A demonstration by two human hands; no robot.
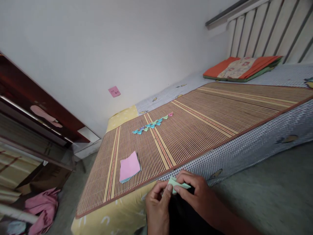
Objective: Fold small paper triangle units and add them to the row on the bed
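Between my two hands, at the near edge of the bed, is a small piece of light green paper (174,183) that looks partly folded. My left hand (158,199) pinches its left end between thumb and forefinger. On the right side, my right hand (193,186) grips the same paper, thumb in front and fingers along its upper edge. A stack of square paper sheets (130,167), pink on top with blue beneath, lies on the mat to the left of my hands. Farther back, several small folded paper pieces (153,124) in blue, green, purple and pink form a slanting row.
A striped bamboo mat (195,127) covers the bed. A folded orange and green cloth (241,69) lies at the far right by the slatted headboard (266,29). A pink note (114,91) is on the wall. Pink fabric (41,209) and a cardboard box (46,179) are at lower left.
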